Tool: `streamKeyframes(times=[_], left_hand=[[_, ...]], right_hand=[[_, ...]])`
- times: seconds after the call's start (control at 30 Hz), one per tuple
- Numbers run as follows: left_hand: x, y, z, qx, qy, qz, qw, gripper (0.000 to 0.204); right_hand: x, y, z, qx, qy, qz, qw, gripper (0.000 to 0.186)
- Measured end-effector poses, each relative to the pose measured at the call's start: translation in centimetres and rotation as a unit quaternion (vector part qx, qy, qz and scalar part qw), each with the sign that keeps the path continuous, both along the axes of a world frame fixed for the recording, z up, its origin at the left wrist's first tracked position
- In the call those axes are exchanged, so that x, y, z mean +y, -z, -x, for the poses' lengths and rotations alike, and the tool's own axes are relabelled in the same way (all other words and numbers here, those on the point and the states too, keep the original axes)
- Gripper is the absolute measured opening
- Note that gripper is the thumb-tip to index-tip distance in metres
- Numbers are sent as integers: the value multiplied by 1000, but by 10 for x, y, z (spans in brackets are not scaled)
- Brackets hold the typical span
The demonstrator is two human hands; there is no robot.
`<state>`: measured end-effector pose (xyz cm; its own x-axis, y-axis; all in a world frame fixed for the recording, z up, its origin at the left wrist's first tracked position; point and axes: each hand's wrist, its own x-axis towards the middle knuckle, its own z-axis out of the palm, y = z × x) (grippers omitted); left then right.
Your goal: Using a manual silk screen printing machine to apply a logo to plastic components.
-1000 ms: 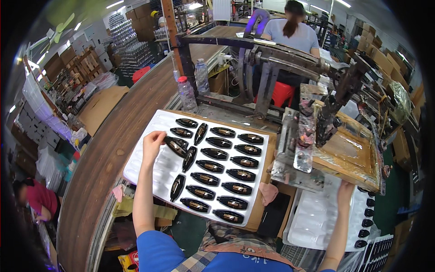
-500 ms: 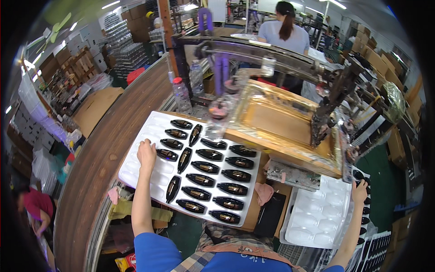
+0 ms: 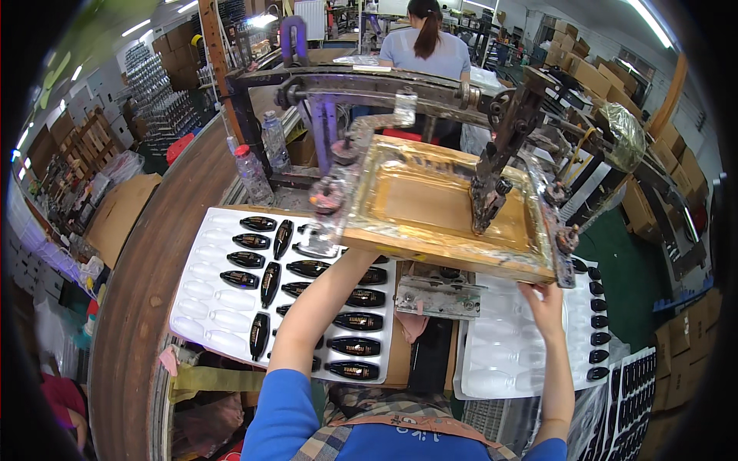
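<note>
My left forearm (image 3: 323, 307) reaches over the left white tray (image 3: 204, 311), and my left hand disappears under the wood-edged screen-printing frame (image 3: 446, 253). At the frame's front right edge is my right hand (image 3: 544, 301), fingers curled, their tips partly covered by the frame; whatever they hold is hidden. Rows of glossy black tapered bottles (image 3: 357, 346) with gold print lie in the left tray, whose left-hand hollows hold none. Below the frame sits a grimy metal fixture (image 3: 438, 298), with a dark piece partly showing behind it. Under my right forearm lies the right white tray (image 3: 500, 361), with a column of black bottles (image 3: 599, 338) along its right side.
The press's metal arm (image 3: 492, 180) and crossbar stand over the frame. A red-capped clear bottle (image 3: 252, 173) stands at its left, beside a brown curved bench (image 3: 154, 292). A pink cloth (image 3: 412, 326) hangs below the fixture. Another person (image 3: 425, 46) sits beyond the press.
My left hand has left the left tray and gone under the frame. My right hand has moved from the right tray's bottle column leftward to the frame's edge. The whole view has shifted.
</note>
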<state>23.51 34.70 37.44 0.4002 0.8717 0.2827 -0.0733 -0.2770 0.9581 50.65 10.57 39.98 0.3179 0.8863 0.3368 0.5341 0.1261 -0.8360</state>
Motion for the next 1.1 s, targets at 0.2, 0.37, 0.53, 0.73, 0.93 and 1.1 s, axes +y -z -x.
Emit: streamKeyframes(times=[0.2, 0.37, 0.53, 0.73, 0.93, 1.1], left_hand=[[12, 5, 11, -289, 95, 342, 889, 23], [-40, -20, 149, -10, -119, 9, 993, 18], [-68, 28, 293, 56, -322, 45, 944, 21], [-86, 75, 362, 152, -401, 116, 896, 27], [-78, 97, 372, 272, -398, 183, 857, 34], [-74, 92, 364, 433, -403, 154, 791, 39]], right_hand=[[52, -26, 82, -186, -86, 59, 977, 39], [51, -31, 103, -153, -118, 83, 978, 41], [20, 16, 21, -178, 129, 114, 969, 40], [29, 106, -212, -273, 171, 129, 938, 37], [7, 141, -333, -335, 229, 219, 887, 35], [-7, 141, -345, -481, 266, 209, 809, 39]])
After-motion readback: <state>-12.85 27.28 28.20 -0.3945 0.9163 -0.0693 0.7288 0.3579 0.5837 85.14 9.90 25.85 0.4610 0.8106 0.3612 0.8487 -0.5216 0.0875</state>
